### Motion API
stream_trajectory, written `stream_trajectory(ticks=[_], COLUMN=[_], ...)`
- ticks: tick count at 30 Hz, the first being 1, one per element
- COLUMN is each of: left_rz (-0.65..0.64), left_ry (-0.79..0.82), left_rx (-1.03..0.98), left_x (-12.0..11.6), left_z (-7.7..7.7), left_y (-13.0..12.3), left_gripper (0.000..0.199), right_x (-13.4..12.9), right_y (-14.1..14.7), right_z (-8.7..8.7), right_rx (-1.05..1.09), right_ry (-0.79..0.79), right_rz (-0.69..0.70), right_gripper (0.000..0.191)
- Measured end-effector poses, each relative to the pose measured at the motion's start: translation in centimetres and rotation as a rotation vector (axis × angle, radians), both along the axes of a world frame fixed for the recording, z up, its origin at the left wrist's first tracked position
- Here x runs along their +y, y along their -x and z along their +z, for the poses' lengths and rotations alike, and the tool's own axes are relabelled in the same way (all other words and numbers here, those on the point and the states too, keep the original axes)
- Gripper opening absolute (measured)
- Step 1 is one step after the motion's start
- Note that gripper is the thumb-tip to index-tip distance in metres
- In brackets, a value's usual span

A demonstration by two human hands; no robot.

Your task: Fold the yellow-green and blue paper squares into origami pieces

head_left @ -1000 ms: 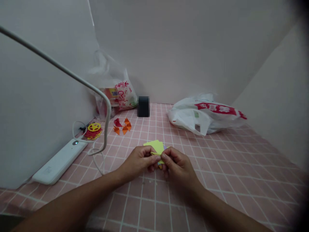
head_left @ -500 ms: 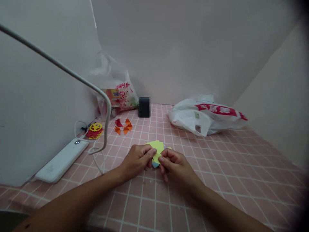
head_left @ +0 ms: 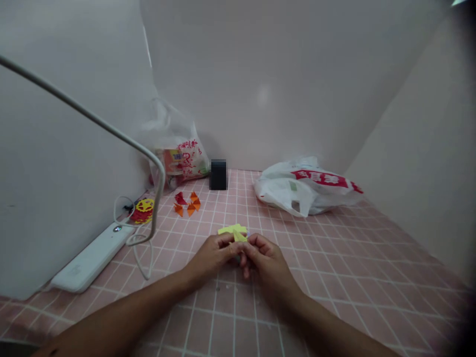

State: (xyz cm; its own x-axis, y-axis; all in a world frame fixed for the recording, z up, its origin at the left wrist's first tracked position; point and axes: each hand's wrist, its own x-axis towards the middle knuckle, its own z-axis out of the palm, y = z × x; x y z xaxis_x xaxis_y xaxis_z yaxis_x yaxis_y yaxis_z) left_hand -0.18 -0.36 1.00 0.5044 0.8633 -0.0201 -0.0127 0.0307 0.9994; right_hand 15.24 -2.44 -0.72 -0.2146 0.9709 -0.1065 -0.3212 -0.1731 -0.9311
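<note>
A small folded piece of yellow paper (head_left: pixel 240 237) is pinched between my two hands, above the middle of the tiled-pattern table. My left hand (head_left: pixel 213 254) grips it from the left with thumb and fingers. From the right, my right hand (head_left: pixel 266 254) closes on its lower right part, and the two thumbs meet. More yellow paper (head_left: pixel 227 230) lies just behind my fingers, partly covered by them. A bit of blue-green shows beneath the hands, mostly hidden.
Orange folded pieces (head_left: pixel 191 209) and a red one (head_left: pixel 180 198) lie back left, near yellow and red cutouts (head_left: pixel 144 210). A white device (head_left: pixel 89 260) with a cable is left. Behind stand a filled bag (head_left: pixel 182 161), a black box (head_left: pixel 218 176) and a white bag (head_left: pixel 308 191).
The view has tilted and shifted slightly. My hands have come closer together, and the yellow piece between them is now folded smaller, with its tip pointing up.
</note>
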Motion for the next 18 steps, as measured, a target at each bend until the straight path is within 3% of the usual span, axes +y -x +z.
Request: stream_trajectory(ticks=[3, 12, 18], left_rz=[0.004, 0.282, 0.313], left_ry=[-0.012, -0.137, -0.073], left_rx=[-0.014, 0.088, 0.054], left_x=[-0.7, -0.4, -0.6], left_z=[0.0, 0.8, 1.0], left_y=[-0.4, 0.4, 0.3], left_gripper=[0.047, 0.037, 0.038], right_x=[-0.2, -0.4, -0.6], right_y=[0.3, 0.3, 0.3], right_z=[-0.2, 0.0, 0.4], right_rx=[-0.032, -0.074, -0.085], right_ry=[-0.041, 0.004, -0.045], right_rz=[0.017, 0.120, 0.148], right_gripper=[0.035, 0.031, 0.031])
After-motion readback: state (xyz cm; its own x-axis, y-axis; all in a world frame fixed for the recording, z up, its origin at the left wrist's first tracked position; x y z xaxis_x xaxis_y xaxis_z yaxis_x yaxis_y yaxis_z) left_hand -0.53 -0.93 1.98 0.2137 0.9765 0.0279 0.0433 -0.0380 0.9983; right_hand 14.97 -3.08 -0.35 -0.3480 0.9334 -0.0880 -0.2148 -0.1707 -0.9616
